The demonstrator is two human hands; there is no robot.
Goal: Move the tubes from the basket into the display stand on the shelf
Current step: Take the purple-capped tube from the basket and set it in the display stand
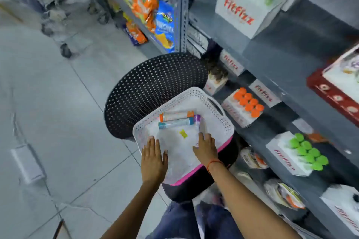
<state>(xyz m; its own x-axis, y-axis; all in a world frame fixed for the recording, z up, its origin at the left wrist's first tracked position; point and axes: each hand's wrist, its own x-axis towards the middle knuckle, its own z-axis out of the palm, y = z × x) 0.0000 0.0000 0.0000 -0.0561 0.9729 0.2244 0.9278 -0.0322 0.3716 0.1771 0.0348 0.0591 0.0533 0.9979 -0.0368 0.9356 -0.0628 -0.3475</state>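
A white perforated basket [217, 122] rests on a black stool with a pink rim. Inside it lie an orange-capped tube [175, 116], a blue-capped tube [174, 123] and a purple-capped tube [197, 123]. My left hand [153, 159] lies flat on the basket's near left edge, fingers apart, holding nothing. My right hand [206, 148] reaches into the basket with its fingers touching the lower end of the purple-capped tube; a grip is not clear. White FitFizz display stands sit on the grey shelves to the right, one with orange-capped tubes [248, 102], one with green-capped tubes [308, 151].
A black perforated chair back [151, 87] stands behind the basket. Snack bags [139, 0] fill the far shelf. A small yellow scrap [183, 133] lies on the basket floor. A top-shelf stand [246, 9] holds green tubes. Grey tiled floor [58, 103] spreads left.
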